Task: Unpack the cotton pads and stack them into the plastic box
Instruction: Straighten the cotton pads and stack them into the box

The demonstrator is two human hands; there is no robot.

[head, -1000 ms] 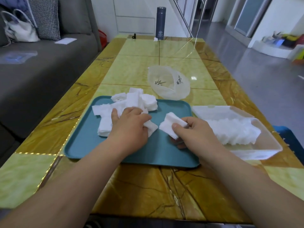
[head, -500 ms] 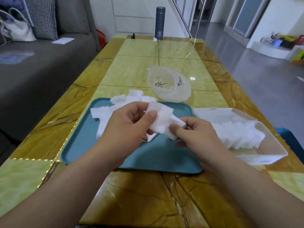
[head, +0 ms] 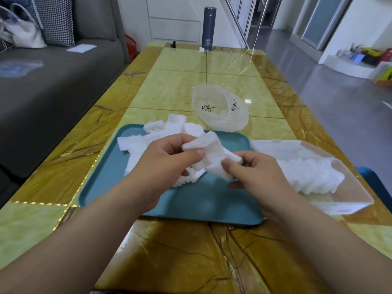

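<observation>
Currently both hands grip one bundle of cotton pads (head: 212, 158) above the teal tray (head: 212, 206).
Left hand (head: 167, 166) pinches the bundle's upper edge between thumb and curled fingers; right hand (head: 254, 177) pinches its lower right end; the hands are close together. Loose pads (head: 135, 143) lie heaped on the tray's far left part. Plastic box (head: 352, 187), open-topped and just right of the tray, holds a row of stacked pads (head: 307, 172). Translucent bag (head: 220, 111) lies open behind the tray on the table (head: 180, 251).
</observation>
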